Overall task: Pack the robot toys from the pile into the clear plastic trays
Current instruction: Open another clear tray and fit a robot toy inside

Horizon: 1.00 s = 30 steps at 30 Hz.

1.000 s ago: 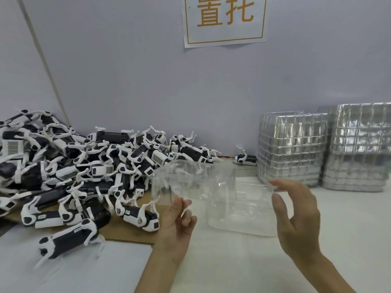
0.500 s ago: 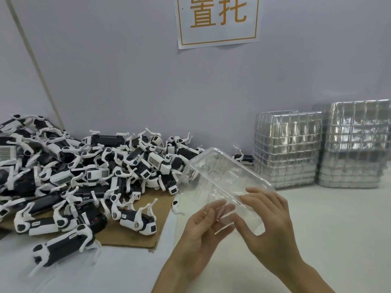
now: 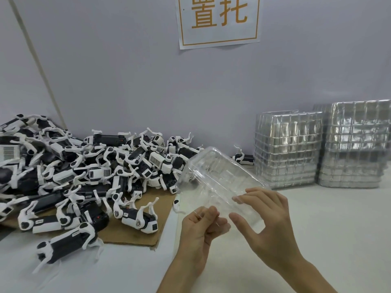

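A clear plastic tray [image 3: 215, 176] is held tilted above the white table, its far end raised toward the pile. My left hand [image 3: 198, 231] pinches its near left edge with fingers curled. My right hand [image 3: 266, 220] grips the near right side, thumb below and fingers over the rim. A big pile of black-and-white robot toys [image 3: 84, 174] covers the left of the table, partly on a sheet of brown cardboard [image 3: 135, 235]. One toy [image 3: 63, 246] stands apart at the front left.
Two tall stacks of clear trays [image 3: 287, 149] [image 3: 355, 144] stand against the wall at the right. A single toy [image 3: 243, 159] lies by the wall beside them. A paper sign [image 3: 219, 20] hangs on the wall above. White table surface [image 3: 328, 229] spreads to the right.
The tray went from upright, held by my left hand alone, to tilted between both hands. My right hand closed onto its near side, and my left fingers curled tighter on the edge.
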Available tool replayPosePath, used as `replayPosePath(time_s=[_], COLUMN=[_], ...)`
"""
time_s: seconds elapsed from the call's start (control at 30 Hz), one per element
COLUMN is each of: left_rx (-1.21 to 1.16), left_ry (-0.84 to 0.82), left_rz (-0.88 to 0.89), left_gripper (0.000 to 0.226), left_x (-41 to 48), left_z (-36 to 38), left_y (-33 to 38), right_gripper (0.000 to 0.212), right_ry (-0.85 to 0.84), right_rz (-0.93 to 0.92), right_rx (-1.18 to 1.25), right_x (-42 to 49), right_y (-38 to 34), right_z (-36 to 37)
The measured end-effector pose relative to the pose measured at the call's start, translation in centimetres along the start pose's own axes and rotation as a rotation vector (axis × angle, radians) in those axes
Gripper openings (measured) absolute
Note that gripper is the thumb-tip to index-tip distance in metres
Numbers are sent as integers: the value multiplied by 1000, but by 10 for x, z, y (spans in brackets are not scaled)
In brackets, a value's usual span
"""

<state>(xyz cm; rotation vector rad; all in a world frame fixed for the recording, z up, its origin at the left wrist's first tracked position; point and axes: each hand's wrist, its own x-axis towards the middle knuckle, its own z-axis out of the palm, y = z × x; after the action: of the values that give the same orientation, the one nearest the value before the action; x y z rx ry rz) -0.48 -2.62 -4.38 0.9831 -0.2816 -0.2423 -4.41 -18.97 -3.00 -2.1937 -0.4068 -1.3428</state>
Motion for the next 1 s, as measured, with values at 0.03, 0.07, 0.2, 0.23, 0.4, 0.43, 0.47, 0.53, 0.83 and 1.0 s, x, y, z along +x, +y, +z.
replayPosePath(time_s=[0.03, 0.07, 0.2, 0.23, 0.4, 0.43, 0.47, 0.53, 0.83, 1.0], left_rx=[9, 20, 69, 74, 155, 181, 194, 128, -579, -605], left_ry=[9, 9, -35, -43, -48, -30, 5, 119, 180, 168], left_rz=[-5, -9, -21, -23, -16, -16, -15, -10, 140, 189], left_gripper=[59, 60, 60, 61, 44, 40, 39, 33, 40, 43], left_x=[1, 2, 4, 5, 8, 7, 8, 10, 17, 14], left_z=[0, 0, 2, 1, -9, -13, -17, -26, -60, -57], left_y=[0, -1, -4, -5, -5, -4, -3, 0, 32, 35], right_gripper=[28, 26, 19, 19, 12, 12, 13, 18, 22, 24], right_ry=[11, 23, 84, 100, 219, 277, 335, 399, 42, -150], right_rz=[-19, -32, 10, 27, 79, 129, 186, 244, 240, 252], right_rx=[-10, -19, 0, 12, 91, 134, 178, 200, 32, 25], right_x=[1, 3, 8, 9, 17, 20, 23, 30, 22, 22], right_y=[1, 2, 6, 6, -3, -2, 1, 10, 59, 74], right_z=[-1, -2, -10, -12, -18, -22, -28, -40, -33, -20])
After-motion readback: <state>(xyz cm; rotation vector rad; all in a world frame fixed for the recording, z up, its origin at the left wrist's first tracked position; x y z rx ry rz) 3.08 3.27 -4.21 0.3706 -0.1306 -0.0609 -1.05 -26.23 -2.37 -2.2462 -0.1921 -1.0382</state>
